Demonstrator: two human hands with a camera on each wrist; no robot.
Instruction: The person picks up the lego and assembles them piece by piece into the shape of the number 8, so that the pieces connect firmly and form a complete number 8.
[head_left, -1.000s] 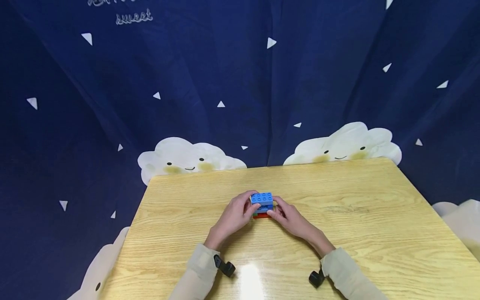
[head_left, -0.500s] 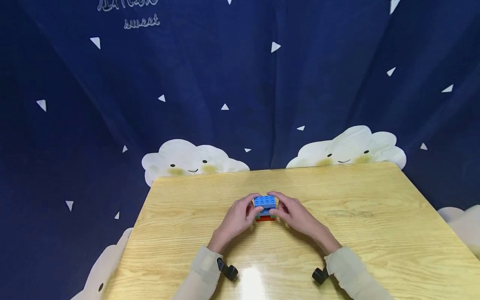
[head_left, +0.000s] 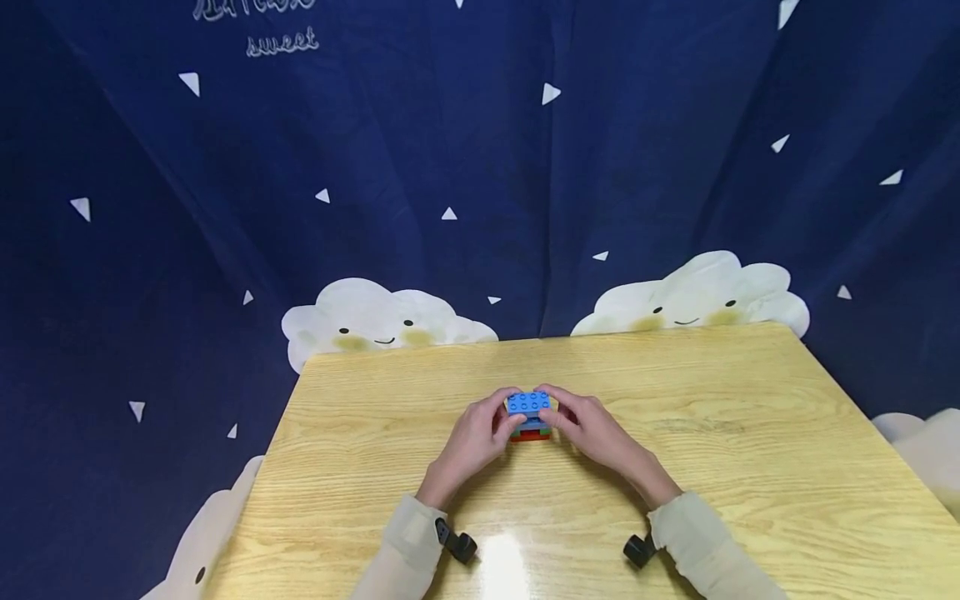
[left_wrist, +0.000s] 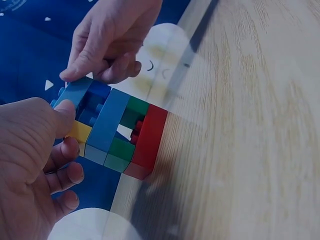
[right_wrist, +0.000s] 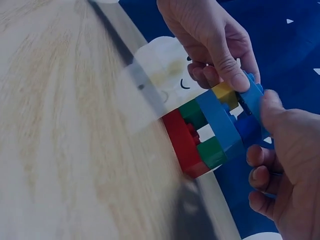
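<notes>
A small tower of toy building blocks stands on the table between the hands. Its base is a red block, with two green blocks standing apart on it. Across these lies a blue block, which carries a yellow block on the left and a darker blue block on the right. At the top, a studded blue block spans both. My left hand pinches its left end, thumb in front. My right hand pinches the right end likewise. Fingertips behind the block are partly hidden.
The wooden table reaches back to a dark blue curtain with white triangles and smiling clouds. Dark wrist cameras are strapped at both cuffs. Light glares off the table's front.
My right hand has shifted up from the tower's lower right side to the top block, its thumb rising onto that block's front. The left hand keeps its hold. The head view has tilted slightly.
</notes>
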